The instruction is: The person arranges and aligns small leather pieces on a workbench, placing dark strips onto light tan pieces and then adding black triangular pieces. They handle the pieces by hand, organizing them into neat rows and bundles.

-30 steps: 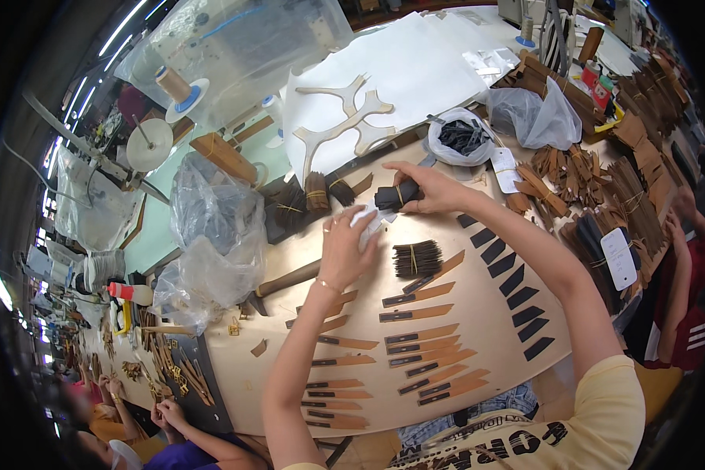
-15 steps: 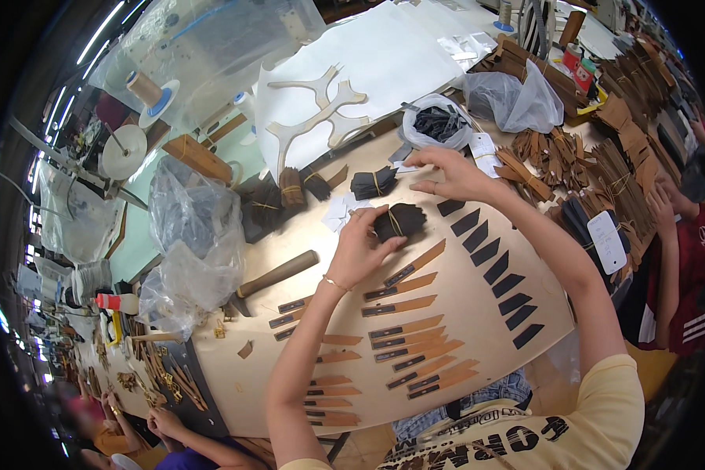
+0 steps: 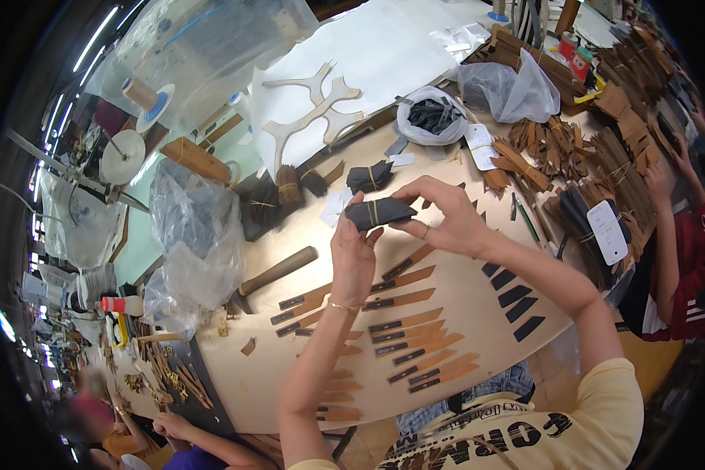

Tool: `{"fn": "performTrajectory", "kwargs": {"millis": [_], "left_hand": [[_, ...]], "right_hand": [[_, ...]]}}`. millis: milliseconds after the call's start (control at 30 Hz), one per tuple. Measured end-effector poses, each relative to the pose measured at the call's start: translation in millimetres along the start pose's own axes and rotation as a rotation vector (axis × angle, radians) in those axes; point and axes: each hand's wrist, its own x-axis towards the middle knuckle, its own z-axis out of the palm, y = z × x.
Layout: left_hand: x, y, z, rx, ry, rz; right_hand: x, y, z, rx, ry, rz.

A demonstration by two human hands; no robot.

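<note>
Item: one bundle of dark pieces [image 3: 379, 211], tied round the middle with a pale band, which we held above the tabletop [image 3: 478, 329] between both hands. Our left hand [image 3: 352, 258] was closed on the bundle's near-left end, thumb and fingers pinching it; our right hand [image 3: 439, 215] pinched its right end, the other fingers arched over the top. Behind the bundle, a second tied dark bundle [image 3: 369, 176] lay on the tabletop, with a small white slip [image 3: 337, 207] to its left. Left of the bundle and farther back stood brown tied tufts [image 3: 288, 188]. Below the bundle, rows of brown-and-black strips [image 3: 403, 321] lay flat; to the lower right of the bundle, a row of dark slanted pieces [image 3: 515, 296]. A wooden-handled mallet [image 3: 274, 274] lay left of the bundle, beside a crumpled clear plastic bag [image 3: 192, 251]. Behind and right of the bundle, a white bag of dark pieces [image 3: 432, 117].
</note>
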Motion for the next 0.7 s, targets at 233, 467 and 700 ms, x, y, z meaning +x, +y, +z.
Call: {"fn": "performTrajectory", "kwargs": {"millis": [233,467,700], "left_hand": [[-57.2,25.1,11.4,-0.243,0.105,-0.139],[-108.1,18.4,29.4,0.072,-0.044,-0.206],[-120.2,17.9,57.1,0.379,-0.201,-0.119]], "right_hand": [[-42.7,-48.7,20.1,0.053,-0.134,-0.211],[-72.9,-71.2,8.5,-0.314,-0.125,-0.310],[-93.0,-86.7,-5.0,-0.685,-0.002,-0.497]]}}
